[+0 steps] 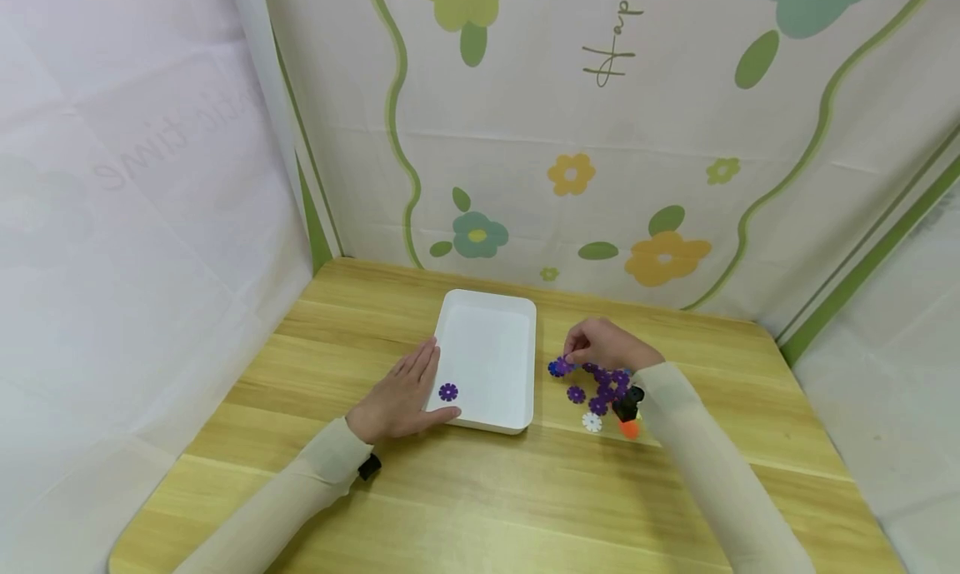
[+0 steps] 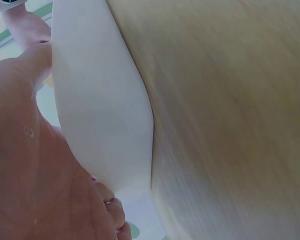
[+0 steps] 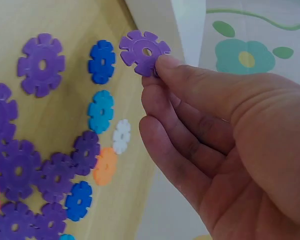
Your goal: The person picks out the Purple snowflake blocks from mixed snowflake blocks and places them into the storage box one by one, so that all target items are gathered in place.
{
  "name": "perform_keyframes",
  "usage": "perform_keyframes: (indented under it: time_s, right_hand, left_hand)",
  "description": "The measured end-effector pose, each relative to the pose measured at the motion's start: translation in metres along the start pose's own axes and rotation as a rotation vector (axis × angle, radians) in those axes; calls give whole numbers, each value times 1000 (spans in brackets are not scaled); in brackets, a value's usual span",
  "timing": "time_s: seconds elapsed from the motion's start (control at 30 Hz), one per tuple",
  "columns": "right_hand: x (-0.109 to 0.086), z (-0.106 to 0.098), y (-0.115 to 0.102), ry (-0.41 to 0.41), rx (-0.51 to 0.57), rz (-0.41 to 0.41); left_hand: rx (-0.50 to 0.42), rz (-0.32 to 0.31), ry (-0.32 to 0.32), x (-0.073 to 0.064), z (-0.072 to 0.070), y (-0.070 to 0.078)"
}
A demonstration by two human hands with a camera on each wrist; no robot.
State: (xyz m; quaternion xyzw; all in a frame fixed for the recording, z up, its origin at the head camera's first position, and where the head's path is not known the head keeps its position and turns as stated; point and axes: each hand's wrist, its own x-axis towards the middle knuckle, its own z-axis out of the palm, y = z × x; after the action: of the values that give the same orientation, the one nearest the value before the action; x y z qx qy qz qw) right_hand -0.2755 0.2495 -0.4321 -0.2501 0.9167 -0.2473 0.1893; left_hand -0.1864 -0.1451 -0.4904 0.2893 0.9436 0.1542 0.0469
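Note:
My right hand pinches a purple snowflake disc between thumb and forefinger, above the wooden table, right of a white tray. Its other fingers are curled loosely below the disc in the right wrist view. My left hand lies along the tray's left side, fingers straight, with the thumb stretched over the near left corner. Inside the tray, near that thumb, lies one purple snowflake disc. Beneath the right hand spreads a loose group of discs, mostly purple, partly hidden by the wrist in the head view.
Among the loose discs are blue, light blue, white and orange ones. The tray's raised wall stands between its inside and the discs. A flower-printed cloth hangs behind the table.

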Motion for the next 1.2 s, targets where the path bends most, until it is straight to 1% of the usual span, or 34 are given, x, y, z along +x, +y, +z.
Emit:
perform_keyframes:
  time_s: [0.07,0.13,0.27,0.53,0.67,0.83,1.03,1.2]
  right_hand:
    - [2,-4,-3,-7,-2,1]
    - [6,-7,-7,-14,2,-3]
    - [15,-11,-16,-24,5,-16]
    - [41,-10,-47,-53,-23,-33]
    - [59,-4,-61,-63,-59,-59]
    - [81,8,-78,-87,-71,-86]
    - [103,25,-96,-103,-77,-45]
    - [118,37,-108,-111,-55,-43]
  left_hand:
    - [2,-2,-4,0,0,-1]
    - [9,-13,-24,-1,-4,2]
    - [33,-27,-52,-1,-8,4]
    - [14,-23,-38,-2,-5,3]
    - [12,-23,-31,-1,-6,3]
    - [43,-44,-51,0,-7,4]
    - [67,-57,-70,1,-7,3]
    - [77,-61,-72,2,-7,3]
